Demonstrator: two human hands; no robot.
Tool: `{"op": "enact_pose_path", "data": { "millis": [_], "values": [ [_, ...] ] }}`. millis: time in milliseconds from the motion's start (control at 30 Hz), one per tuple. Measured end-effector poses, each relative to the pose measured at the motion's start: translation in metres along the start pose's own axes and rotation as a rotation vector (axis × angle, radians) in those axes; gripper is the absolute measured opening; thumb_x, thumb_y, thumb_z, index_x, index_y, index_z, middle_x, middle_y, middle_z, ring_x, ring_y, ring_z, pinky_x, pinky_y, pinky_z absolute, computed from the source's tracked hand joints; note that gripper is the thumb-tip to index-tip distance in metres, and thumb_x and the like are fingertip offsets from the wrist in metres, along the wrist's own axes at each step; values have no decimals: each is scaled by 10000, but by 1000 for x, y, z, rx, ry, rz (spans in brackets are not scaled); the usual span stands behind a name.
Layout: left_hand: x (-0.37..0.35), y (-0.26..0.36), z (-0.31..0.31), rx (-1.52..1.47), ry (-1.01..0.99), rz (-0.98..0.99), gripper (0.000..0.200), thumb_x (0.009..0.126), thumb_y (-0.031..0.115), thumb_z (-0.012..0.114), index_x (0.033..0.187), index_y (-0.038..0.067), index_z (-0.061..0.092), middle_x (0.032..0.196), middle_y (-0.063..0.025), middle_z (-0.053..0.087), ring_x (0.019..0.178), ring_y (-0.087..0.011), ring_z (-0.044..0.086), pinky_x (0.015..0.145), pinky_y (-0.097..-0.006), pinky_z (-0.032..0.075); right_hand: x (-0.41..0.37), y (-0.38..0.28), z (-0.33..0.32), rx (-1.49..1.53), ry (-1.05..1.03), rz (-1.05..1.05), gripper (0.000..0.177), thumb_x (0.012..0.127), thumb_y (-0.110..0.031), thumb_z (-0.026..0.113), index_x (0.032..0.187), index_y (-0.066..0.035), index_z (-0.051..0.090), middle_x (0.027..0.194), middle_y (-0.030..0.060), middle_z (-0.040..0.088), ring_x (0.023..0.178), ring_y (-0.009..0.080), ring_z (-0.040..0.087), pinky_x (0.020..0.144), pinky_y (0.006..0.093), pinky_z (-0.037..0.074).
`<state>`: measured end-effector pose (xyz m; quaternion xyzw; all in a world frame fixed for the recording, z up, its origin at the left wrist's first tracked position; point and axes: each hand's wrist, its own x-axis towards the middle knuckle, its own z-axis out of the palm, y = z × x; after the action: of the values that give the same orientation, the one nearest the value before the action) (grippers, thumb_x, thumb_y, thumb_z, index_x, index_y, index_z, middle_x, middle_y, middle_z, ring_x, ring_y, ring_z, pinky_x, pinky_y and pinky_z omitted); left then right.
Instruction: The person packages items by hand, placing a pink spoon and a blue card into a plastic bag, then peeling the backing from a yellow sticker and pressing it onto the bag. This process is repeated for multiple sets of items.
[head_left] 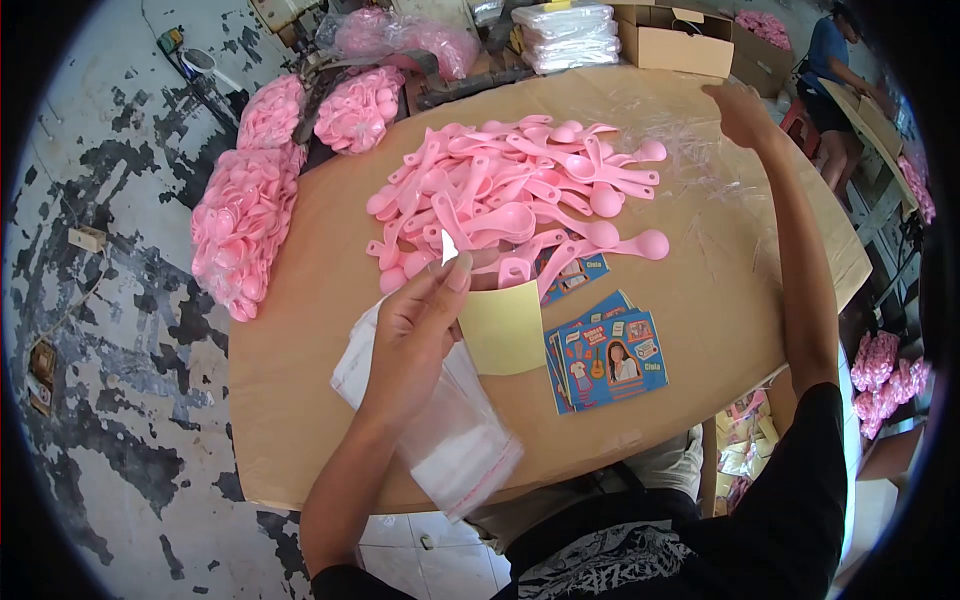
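Note:
In the head view, my left hand [425, 315] is closed in a pinch at the top of a small clear plastic bag. Inside the bag a pale yellow card [505, 330] shows. A small white scrap [448, 246] sticks up at my fingertips. Below that hand lies a stack of clear plastic bags [455, 430]. My right hand [745, 115] reaches out to the far right edge of the table, fingers stretched, with nothing visible in them. Pink plastic scoops [500, 190] form a heap in the middle. Blue printed cards [607, 360] lie stacked right of the yellow card.
Thin clear plastic strips [690, 140] litter the table's [720, 250] right side. Bagged pink scoops [245, 220] stand off the left edge. Behind are packs of clear bags [567, 38] and a cardboard box [675, 45]. An open box [745, 440] sits beside my lap. Another person [838, 90] works far right.

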<state>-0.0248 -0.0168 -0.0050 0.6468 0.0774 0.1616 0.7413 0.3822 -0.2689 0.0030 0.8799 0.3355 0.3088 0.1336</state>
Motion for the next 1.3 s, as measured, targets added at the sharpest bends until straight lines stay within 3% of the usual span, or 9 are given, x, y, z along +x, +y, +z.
{"op": "enact_pose_path", "data": {
  "millis": [100, 300, 433, 600, 733, 833, 933, 1100, 1300],
  "values": [
    [2, 1, -1, 8, 4, 10, 357, 1005, 254, 479, 1234, -5, 568, 1064, -95, 668, 956, -143, 647, 808, -285, 520, -9, 12, -52, 1273, -682, 105, 392, 913, -118, 510, 1296, -37, 530, 1059, 110, 663, 983, 197, 639, 898, 306, 493],
    [-1, -1, 1, -87, -16, 10, 400, 1006, 266, 484, 1310, 8, 515, 1160, -97, 635, 1010, -139, 629, 864, -295, 517, -19, -66, -128, 1298, -162, -297, 337, 940, -209, 528, 1196, -1, 599, 966, 81, 675, 836, 140, 617, 798, 269, 484],
    [-5, 0, 18, -140, 42, 9, 427, 1011, 267, 473, 1356, 15, 473, 1213, -81, 604, 1044, -132, 609, 883, -295, 510, -62, -173, -180, 1484, -339, -647, 353, 908, -265, 653, 1122, 16, 633, 748, 35, 641, 681, 68, 583, 633, 239, 480],
    [-4, -3, 11, -174, 37, -101, 451, 1014, 258, 446, 1396, 21, 413, 1294, -112, 552, 1136, -176, 577, 932, -339, 506, -77, -206, -163, 1883, -347, -367, 330, 879, -197, 702, 1144, -12, 638, 691, -25, 586, 626, 14, 514, 559, 198, 435],
    [-2, 6, 13, -272, 94, -81, 451, 999, 285, 501, 1370, 32, 468, 1166, -42, 612, 966, -95, 606, 826, -273, 511, -78, -211, -161, 2027, -424, -235, 265, 859, -119, 714, 1103, -30, 659, 788, -9, 654, 731, 16, 560, 638, 205, 478],
    [-2, 3, 9, -222, 113, -77, 428, 994, 283, 511, 1356, 53, 496, 1122, -29, 627, 928, -71, 602, 783, -244, 508, -76, -208, -163, 2027, -586, -273, 281, 872, -115, 698, 1134, -27, 651, 824, 5, 666, 737, 21, 568, 638, 199, 482],
    [-3, -4, 9, -179, 106, -80, 405, 992, 283, 519, 1338, 73, 525, 1055, -8, 647, 870, -40, 591, 724, -208, 495, -77, -212, -157, 1945, -258, -461, 258, 905, -153, 662, 1125, -18, 657, 892, 38, 697, 803, 39, 613, 689, 211, 508],
    [-5, 5, 20, -197, 169, -51, 390, 991, 287, 523, 1322, 81, 547, 985, 16, 659, 809, -17, 574, 674, -191, 474, -78, -211, -166, 2072, -380, -241, 194, 885, -104, 676, 1060, -22, 694, 873, 6, 686, 717, 15, 572, 589, 191, 474],
    [-2, -1, 0, 74, 8, -14, 356, 982, 194, 522, 1304, 43, 532, 1137, -64, 631, 930, -101, 631, 750, -242, 537, -72, -199, -166, 1975, -432, -329, 201, 904, -110, 651, 1080, -17, 685, 906, 28, 696, 770, 45, 604, 681, 211, 503]
  ]
}}
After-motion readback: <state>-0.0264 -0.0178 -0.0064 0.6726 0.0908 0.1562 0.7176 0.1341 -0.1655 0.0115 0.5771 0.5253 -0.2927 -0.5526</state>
